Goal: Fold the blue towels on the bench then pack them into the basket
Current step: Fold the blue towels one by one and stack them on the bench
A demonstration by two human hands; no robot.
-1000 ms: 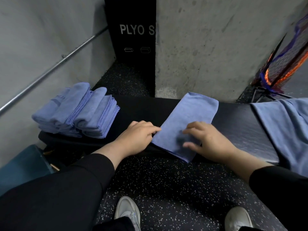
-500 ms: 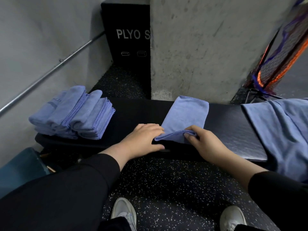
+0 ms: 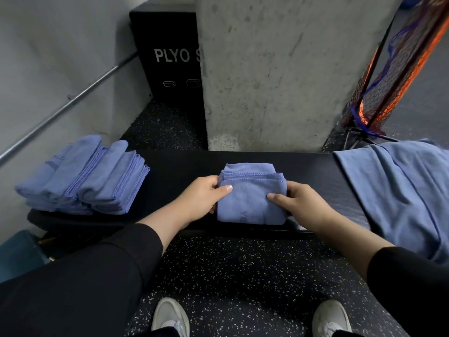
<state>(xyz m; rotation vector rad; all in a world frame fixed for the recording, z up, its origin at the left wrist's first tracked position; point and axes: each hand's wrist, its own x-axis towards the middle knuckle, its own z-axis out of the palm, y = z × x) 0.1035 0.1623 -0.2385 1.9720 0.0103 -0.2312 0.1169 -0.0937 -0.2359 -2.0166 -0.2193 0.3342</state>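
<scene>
Bench (image 3: 175,166) top is bare between the stack (image 3: 85,176) at its left end and the folded towel (image 3: 251,198) at centre; a hand could pass there. A narrower bare strip lies between the towel and the loose towels (image 3: 398,190) draped over the right end. Both hands (image 3: 201,198) (image 3: 303,205) flank the towel. Behind the bench, a concrete pillar (image 3: 279,69) blocks the centre and a black box (image 3: 167,59) closes the gap left of it. A net (image 3: 388,81) leans at far right. Speckled floor (image 3: 243,276) in front is open apart from two shoes (image 3: 170,317).

I see folded blue towel (image 3: 251,203) mid-bench (image 3: 184,166) | folded stack (image 3: 82,176) at left end | unfolded towels (image 3: 398,190) draped right
</scene>
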